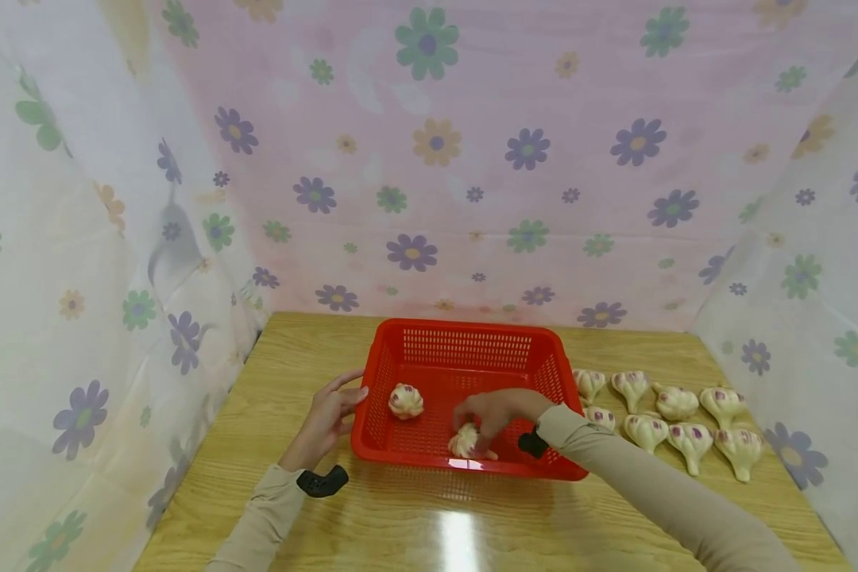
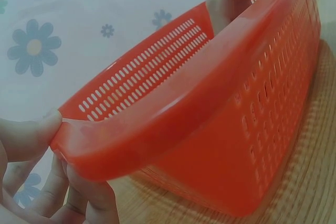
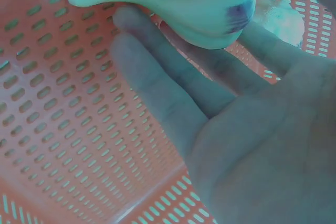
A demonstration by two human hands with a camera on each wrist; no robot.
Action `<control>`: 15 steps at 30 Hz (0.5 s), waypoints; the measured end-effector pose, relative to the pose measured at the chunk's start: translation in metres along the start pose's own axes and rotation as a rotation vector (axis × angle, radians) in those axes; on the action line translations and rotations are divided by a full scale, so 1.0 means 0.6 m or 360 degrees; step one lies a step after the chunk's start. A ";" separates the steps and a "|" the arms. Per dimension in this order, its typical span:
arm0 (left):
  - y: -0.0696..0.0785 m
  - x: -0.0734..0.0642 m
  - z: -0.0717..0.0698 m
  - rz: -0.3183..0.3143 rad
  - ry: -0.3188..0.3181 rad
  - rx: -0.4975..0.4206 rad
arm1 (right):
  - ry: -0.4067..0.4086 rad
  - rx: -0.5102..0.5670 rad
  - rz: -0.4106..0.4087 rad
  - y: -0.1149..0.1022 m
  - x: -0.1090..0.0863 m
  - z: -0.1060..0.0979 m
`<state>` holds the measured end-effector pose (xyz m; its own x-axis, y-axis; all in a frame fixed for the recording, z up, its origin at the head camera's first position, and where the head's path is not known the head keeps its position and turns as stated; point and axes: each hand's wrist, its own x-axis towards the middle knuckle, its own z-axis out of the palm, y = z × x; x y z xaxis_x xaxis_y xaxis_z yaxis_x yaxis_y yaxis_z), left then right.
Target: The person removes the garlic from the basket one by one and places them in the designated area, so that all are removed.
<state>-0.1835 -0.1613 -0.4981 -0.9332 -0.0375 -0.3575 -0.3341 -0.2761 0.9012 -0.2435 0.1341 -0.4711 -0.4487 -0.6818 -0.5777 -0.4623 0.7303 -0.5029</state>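
Note:
A red plastic basket (image 1: 465,469) with slotted walls stands on the table. My left hand (image 1: 326,421) grips its left rim; the left wrist view shows the thumb (image 2: 32,135) over the rim and the fingers curled beneath. Inside the basket, my right hand (image 1: 496,413) is at a garlic bulb (image 1: 464,442) near the front wall. Its fingers (image 3: 157,87) extend fairly straight alongside and behind that bulb, whose stem points left in the right wrist view. Another garlic bulb (image 1: 405,401) lies in the basket's left part.
Several garlic bulbs (image 1: 689,441) lie in two rows on the wooden table (image 1: 314,342) to the right of the basket, some partly hidden by its wall and my right sleeve (image 1: 636,469). Flowered cloth (image 1: 472,159) hangs behind the table and at both sides.

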 end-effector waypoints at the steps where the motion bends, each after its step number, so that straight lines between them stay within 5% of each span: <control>1: 0.000 0.000 0.000 0.0003 -0.0001 -0.0002 | 0.0007 0.0022 0.0008 0.000 -0.001 0.000; 15: 0.000 -0.001 -0.001 0.0024 -0.0016 0.0008 | 0.0090 0.0470 -0.0128 0.004 -0.037 -0.008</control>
<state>-0.1826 -0.1620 -0.4982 -0.9394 -0.0317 -0.3413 -0.3206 -0.2707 0.9077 -0.2382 0.1508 -0.4566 -0.4652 -0.7331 -0.4961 -0.2596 0.6487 -0.7154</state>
